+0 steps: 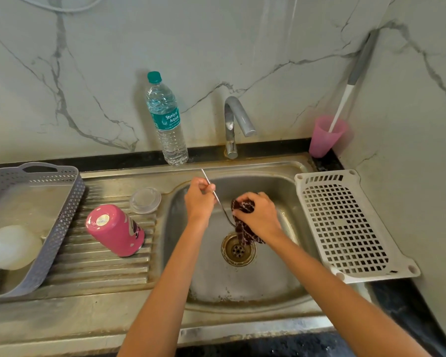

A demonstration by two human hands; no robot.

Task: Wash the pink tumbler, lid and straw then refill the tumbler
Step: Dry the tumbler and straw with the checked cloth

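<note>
Pink tumbler [116,230] upside down on drainboard; clear lid [145,200] beside it; thin metal straw [215,195] slanted over basin.

Only one text can be read: "Suriya Aqua", in white letters on the teal label of the clear water bottle [167,119], upper middle of the frame. Finer print beneath it is too small to make out. The pink tumbler [116,230], lower left, bears markings that cannot be read.

White marble-veined walls [216,47] met in a corner, right of and beyond the hands. A black tabletop [327,163] ran along their base around the steel sink [242,305].
</note>
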